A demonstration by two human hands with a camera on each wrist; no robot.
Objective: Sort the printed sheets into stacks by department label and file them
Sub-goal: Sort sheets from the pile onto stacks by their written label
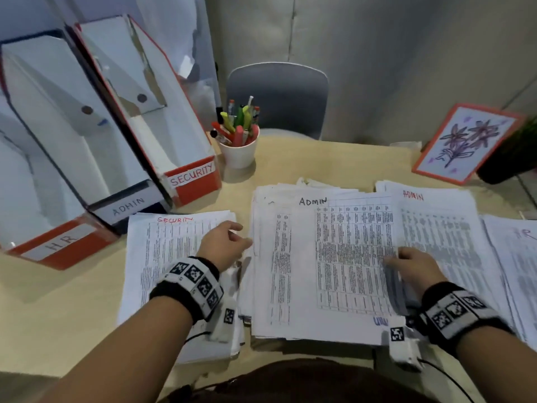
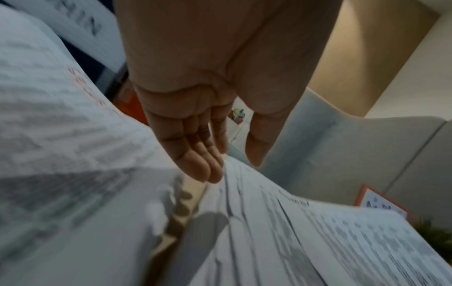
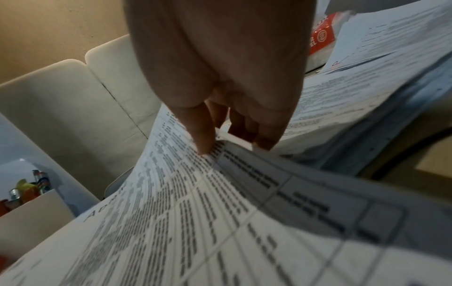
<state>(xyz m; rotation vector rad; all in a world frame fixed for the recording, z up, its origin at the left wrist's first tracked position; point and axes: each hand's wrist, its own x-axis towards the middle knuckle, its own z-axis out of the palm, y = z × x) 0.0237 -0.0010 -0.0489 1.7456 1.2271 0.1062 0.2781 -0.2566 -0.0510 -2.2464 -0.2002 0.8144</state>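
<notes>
Four paper stacks lie on the desk. A stack headed SECURITY [image 1: 174, 257] is at the left and the middle stack [image 1: 305, 271] has a top sheet headed ADMIN [image 1: 348, 251]. A stack marked ADMIN in red [image 1: 441, 228] and an HR stack [image 1: 520, 257] lie to the right. My left hand [image 1: 239, 238] hovers between the SECURITY and middle stacks. Its fingers [image 2: 195, 164] are straight and hold nothing. My right hand [image 1: 392, 258] pinches the right edge of the top ADMIN sheet [image 3: 171, 212], thumb [image 3: 203, 147] on top and fingers curled beneath.
File boxes labelled HR [image 1: 58, 242], ADMIN [image 1: 128, 206] and SECURITY [image 1: 191, 175] stand at the back left. A white cup of pens [image 1: 238, 152] and a grey chair [image 1: 276, 91] sit behind the stacks. A framed flower drawing [image 1: 465, 144] leans at the back right.
</notes>
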